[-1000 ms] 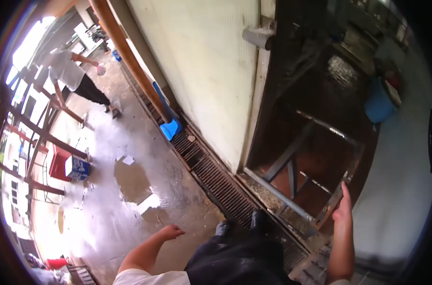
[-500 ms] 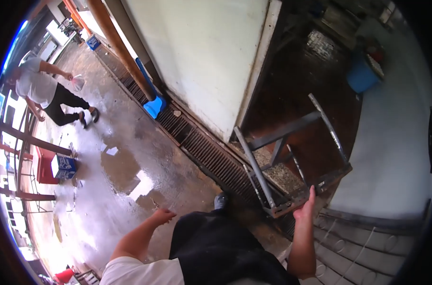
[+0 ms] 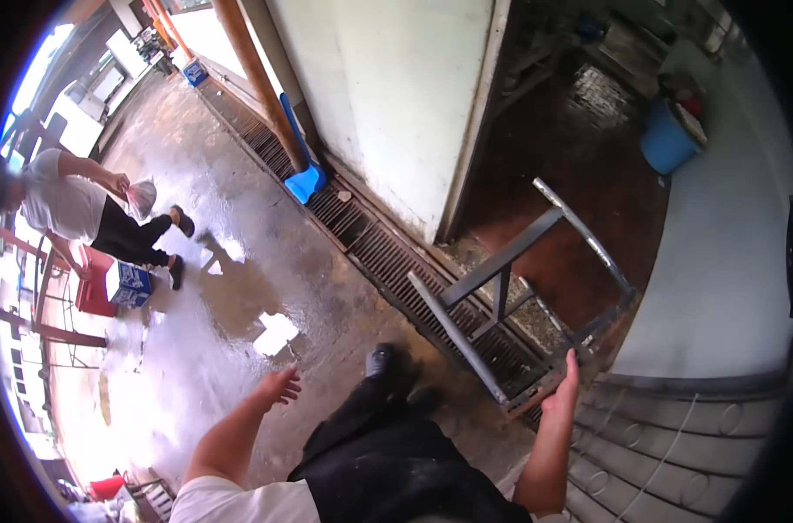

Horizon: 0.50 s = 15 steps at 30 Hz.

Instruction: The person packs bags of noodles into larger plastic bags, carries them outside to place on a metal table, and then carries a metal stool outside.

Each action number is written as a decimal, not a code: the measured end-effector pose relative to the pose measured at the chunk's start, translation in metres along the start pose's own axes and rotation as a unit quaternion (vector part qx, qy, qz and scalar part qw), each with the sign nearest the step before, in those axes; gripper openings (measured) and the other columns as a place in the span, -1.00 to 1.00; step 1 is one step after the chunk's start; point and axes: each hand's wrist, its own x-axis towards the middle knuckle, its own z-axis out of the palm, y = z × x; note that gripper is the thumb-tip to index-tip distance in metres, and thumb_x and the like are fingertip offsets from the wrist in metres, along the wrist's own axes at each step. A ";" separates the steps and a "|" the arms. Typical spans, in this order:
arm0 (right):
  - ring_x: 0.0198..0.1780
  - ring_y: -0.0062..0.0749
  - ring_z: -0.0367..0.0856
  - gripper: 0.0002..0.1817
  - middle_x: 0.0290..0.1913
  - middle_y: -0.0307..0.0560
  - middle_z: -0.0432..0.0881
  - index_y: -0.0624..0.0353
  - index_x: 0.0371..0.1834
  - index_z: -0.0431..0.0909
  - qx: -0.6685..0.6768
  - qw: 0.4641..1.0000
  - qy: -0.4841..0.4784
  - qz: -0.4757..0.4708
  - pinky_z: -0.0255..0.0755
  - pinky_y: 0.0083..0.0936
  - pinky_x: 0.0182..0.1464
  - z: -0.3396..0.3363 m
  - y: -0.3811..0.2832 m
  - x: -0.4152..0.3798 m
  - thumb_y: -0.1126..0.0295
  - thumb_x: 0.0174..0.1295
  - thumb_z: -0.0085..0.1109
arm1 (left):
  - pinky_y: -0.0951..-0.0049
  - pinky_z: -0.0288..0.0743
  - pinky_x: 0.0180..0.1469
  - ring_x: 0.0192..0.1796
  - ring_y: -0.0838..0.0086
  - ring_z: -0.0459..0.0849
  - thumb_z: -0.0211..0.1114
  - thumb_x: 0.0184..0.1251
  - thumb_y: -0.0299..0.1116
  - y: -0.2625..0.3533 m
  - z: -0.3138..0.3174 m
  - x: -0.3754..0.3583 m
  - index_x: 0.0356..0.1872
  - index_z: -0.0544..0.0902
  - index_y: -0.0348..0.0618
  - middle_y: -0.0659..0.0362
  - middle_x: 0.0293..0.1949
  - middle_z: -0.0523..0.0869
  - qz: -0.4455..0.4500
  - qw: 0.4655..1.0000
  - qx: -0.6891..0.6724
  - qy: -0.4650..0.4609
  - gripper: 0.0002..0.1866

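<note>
My right hand [image 3: 560,394] grips the near edge of a grey metal frame with legs [image 3: 501,260], its thumb up along the edge. Bare tubes and a crossbar of the frame point away from me, tilted over the drain grating and the doorway. Its paint is worn on the tubes. To the left, my left hand [image 3: 277,389] hangs free above the wet floor, fingers apart, holding nothing. The underside of my right hand's grip is partly hidden.
A drain grating [image 3: 388,253] runs beside a pale wall [image 3: 379,96]. A blue long-handled scoop [image 3: 306,185] leans by an orange pole. A blue bin [image 3: 671,138] stands inside the doorway. At left a person [image 3: 65,196] walks with a plastic bag [image 3: 141,199] near a red box [image 3: 96,283].
My body has stepped forward, and a leg now shows. The metal frame has tilted and shifted slightly left. My left hand's fingers have spread. The other person has come nearer the red box.
</note>
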 end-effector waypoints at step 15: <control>0.03 -0.15 0.53 -0.37 0.01 0.01 0.55 0.23 0.12 0.38 -0.106 0.994 -0.032 0.012 0.41 -0.20 0.09 0.118 0.026 -0.098 0.06 0.08 0.29 | 0.37 0.51 -0.42 -0.35 0.37 0.68 0.14 0.18 0.18 -0.106 -0.078 0.082 -0.06 0.58 -0.21 0.04 -0.23 0.71 -0.009 0.994 0.103 -0.024 -0.40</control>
